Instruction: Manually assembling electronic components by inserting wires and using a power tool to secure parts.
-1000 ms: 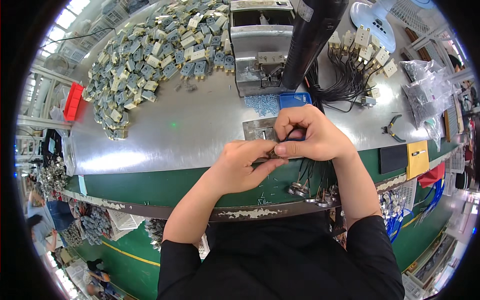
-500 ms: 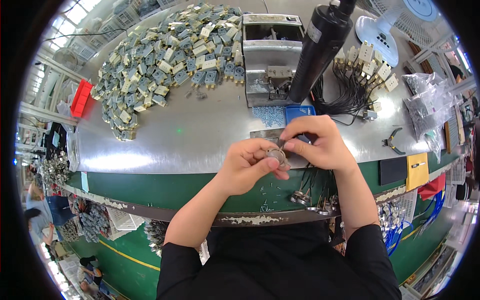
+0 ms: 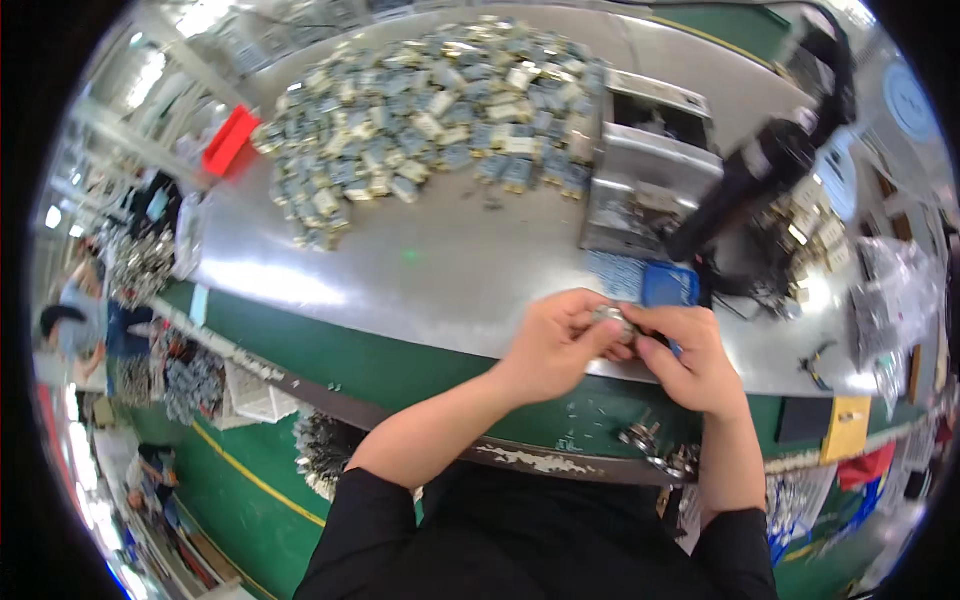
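Observation:
Over the bench's front edge, my left hand (image 3: pixel 562 345) is closed round a small round metal part (image 3: pixel 612 318), thumb across its face. My right hand (image 3: pixel 695 355) meets it from the right, thumb and forefinger pinched at the part's rim. Whatever lies between those right fingertips is hidden and blurred. Beneath my hands, on the green strip, lie several small loose screws (image 3: pixel 570 440). Near my right wrist sit several round metal parts with stems (image 3: pixel 640 432).
A big heap of grey and cream blocks (image 3: pixel 430 120) covers the far bench. Right of it stand a metal machine (image 3: pixel 650 165) and a black cylindrical tool (image 3: pixel 735 190). A blue tray (image 3: pixel 670 285), pliers (image 3: pixel 817 366), a plastic bag (image 3: pixel 895 300) and a red bin (image 3: pixel 230 140) are around.
My view has turned and tilted, so the bench appears shifted right and down. My hands have come closer together, the right fingers now against the round metal part.

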Available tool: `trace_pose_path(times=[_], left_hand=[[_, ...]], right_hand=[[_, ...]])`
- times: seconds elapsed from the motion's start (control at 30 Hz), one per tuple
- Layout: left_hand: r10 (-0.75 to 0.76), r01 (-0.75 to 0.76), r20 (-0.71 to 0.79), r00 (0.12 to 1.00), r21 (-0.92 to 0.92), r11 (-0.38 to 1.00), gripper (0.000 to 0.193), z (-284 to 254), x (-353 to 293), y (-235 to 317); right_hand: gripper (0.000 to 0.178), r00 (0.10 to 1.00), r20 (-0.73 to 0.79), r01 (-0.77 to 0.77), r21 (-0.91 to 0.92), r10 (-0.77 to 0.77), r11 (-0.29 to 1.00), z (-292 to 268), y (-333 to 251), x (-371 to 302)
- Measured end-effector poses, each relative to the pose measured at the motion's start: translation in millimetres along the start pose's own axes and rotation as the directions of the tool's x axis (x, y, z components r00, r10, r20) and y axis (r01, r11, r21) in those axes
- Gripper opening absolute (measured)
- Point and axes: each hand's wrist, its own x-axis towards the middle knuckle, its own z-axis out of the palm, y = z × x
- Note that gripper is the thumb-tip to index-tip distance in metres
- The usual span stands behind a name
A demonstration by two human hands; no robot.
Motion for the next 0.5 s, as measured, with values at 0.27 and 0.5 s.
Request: trace_pose_path(times=[0.27, 0.5], left_hand=[[0.323, -0.281, 0.023, 0.946, 0.553, 0.784, 0.021, 3.5, -2.7, -0.7], [0.039, -0.046, 0.204, 0.978, 0.029, 0.999, 0.022, -7.9, 1.3, 3.2]], right_hand=[[0.031, 0.996, 0.045, -0.077, -0.08, 0.08, 0.994, -6.9, 1.7, -3.2], [0.031, 0.993, 0.116, 0.029, 0.07, -0.037, 0.997, -16.9, 8.8, 2.8]])
